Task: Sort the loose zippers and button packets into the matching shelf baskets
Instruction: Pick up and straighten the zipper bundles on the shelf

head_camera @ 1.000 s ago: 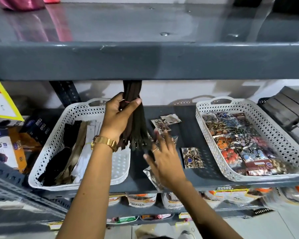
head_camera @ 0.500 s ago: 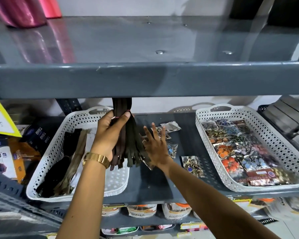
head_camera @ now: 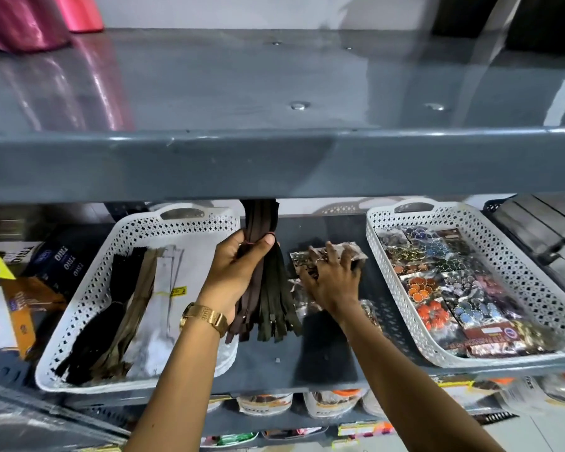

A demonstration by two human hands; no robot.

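The left hand (head_camera: 234, 272) grips a bundle of dark zippers (head_camera: 268, 288), thumb across the front and fingers (head_camera: 268, 240) wrapped round, pressed tight against the tapes. The bundle hangs upright between the two baskets, its top hidden behind the front lip of the upper shelf (head_camera: 274, 164), its loose ends dangling just above the grey shelf (head_camera: 268, 363) below. A gold watch (head_camera: 206, 316) sits on that wrist.

The right hand (head_camera: 331, 278) lies palm down on loose button packets (head_camera: 307, 259) in the middle of the shelf, its fingers (head_camera: 330, 251) spread and curled over the shiny plastic. Whether it actually pinches a packet cannot be told. More packets peep out beside the wrist.

To the left stands a white basket (head_camera: 88, 308) holding black, brown and white zippers laid lengthwise; the left forearm crosses its right edge. To the right, well apart from the hands, a second white basket (head_camera: 542, 288) is full of button packets in orange, blue and gold.

The upper shelf's broad front edge blocks the view of the back of the lower shelf. Boxes (head_camera: 56, 262) crowd the far left, dark flat things (head_camera: 542, 230) are stacked at far right, and pink objects (head_camera: 30, 24) stand on the upper shelf. Below, another shelf carries more packaged goods (head_camera: 265, 404).
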